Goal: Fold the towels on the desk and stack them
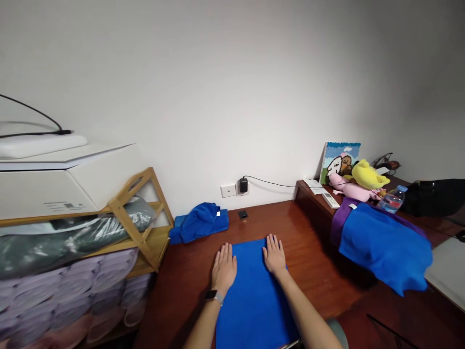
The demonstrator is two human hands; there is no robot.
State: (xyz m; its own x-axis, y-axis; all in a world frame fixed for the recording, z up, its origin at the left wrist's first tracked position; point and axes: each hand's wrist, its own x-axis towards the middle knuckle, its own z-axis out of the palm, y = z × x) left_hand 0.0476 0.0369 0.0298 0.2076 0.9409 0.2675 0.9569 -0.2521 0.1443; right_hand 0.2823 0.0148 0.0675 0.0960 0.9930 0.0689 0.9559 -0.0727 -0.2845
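A blue cloth (254, 300) lies spread flat on the reddish-brown wooden desk (316, 261). My left hand (224, 269) rests palm down on its left edge near the far corner, fingers stretched out; a watch is on that wrist. At the opposite far corner, my right hand (274, 255) also lies flat, with its fingers on the cloth's right edge. Neither hand grips anything. The cloth's near end runs out of the bottom of the view.
Folded blue cloths (203, 222) lie by the wall. Blue and purple cloths (385, 242) hang over a raised shelf on the right, near a water bottle (392, 199), plush toys (366, 175) and a remote control (331, 200). A wooden rack (156, 237) with slippers stands left.
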